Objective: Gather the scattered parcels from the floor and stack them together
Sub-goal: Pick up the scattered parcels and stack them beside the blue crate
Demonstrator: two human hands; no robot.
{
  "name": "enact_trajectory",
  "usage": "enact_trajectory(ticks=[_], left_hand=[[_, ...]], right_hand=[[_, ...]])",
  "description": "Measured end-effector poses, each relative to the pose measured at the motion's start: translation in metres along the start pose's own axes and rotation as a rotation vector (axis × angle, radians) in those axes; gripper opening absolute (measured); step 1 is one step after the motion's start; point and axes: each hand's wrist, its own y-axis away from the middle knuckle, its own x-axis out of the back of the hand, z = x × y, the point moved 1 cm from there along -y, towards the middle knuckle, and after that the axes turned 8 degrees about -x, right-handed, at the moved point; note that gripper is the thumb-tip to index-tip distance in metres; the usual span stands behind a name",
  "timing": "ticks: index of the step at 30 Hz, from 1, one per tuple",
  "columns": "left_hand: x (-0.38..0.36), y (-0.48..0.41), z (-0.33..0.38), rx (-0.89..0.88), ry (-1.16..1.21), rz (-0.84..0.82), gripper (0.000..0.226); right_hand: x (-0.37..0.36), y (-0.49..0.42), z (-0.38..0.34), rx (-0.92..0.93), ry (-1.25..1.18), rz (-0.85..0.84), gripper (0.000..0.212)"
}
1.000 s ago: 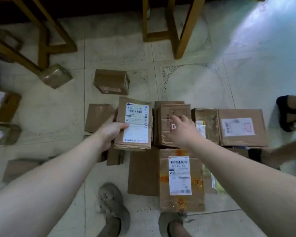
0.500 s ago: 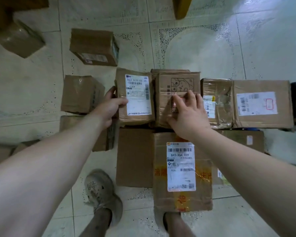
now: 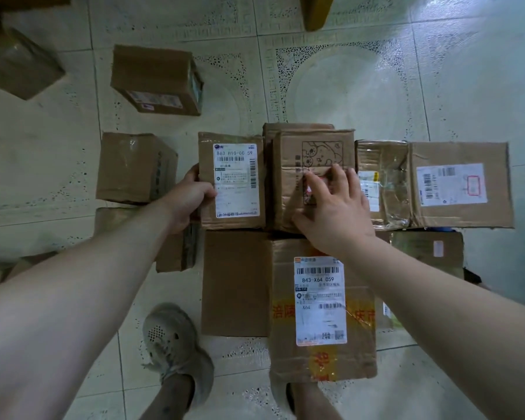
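Over the last second the left hand [image 3: 188,197] has brought the labelled parcel [image 3: 208,177] down level and set it against the left side of the cartoon-print parcel [image 3: 315,153]. In the last half second neither has shifted noticeably. The left hand grips the labelled parcel's left edge, thumb on top. The right hand [image 3: 335,210] lies flat on the cartoon-print parcel with fingers spread, pressing rather than clasping. The hands are apart, one per box. Judgement: this parcel is now placed in the upper layer, and both hands look ready to release. Beneath sit the front parcel [image 3: 320,359] and a plain brown box [image 3: 235,283], with a taped parcel [image 3: 382,183] and a wide parcel [image 3: 458,153] at right. Three loose parcels [image 3: 156,80] [image 3: 134,166] [image 3: 19,65] lie on the tiled floor [image 3: 346,86] to the left, not yet gathered. Readable text: labelled parcel "863 H10-00 59"; front parcel "843-X64 059" and "X64", with Chinese characters on yellow tape only partly legible. The wide parcel's label bears a red stamp, unreadable.
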Motion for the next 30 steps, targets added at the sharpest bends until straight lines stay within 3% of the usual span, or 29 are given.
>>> enact_trajectory(ticks=[4, 10, 16, 21, 30], left_hand=[[-0.004, 0.003, 0.000, -0.008, -0.070, -0.066, 0.056], [0.002, -0.001, 0.000, -0.031, -0.070, -0.012, 0.064], [0.022, 0.034, 0.015, 0.001, -0.215, -0.001, 0.096], [0.056, 0.102, 0.053, -0.038, -0.444, 0.006, 0.085], [0.164, 0.309, 0.152, -0.147, -0.610, 0.013, 0.079]], right_hand=[[0.003, -0.001, -0.003, 0.006, -0.014, 0.007, 0.070], [0.007, 0.000, -0.010, 0.004, -0.008, 0.015, 0.069], [0.033, 0.020, -0.027, -0.044, 0.020, -0.058, 0.076], [0.084, 0.057, -0.062, -0.052, 0.032, -0.053, 0.076], [0.200, 0.196, -0.155, -0.041, 0.012, -0.114, 0.077]])
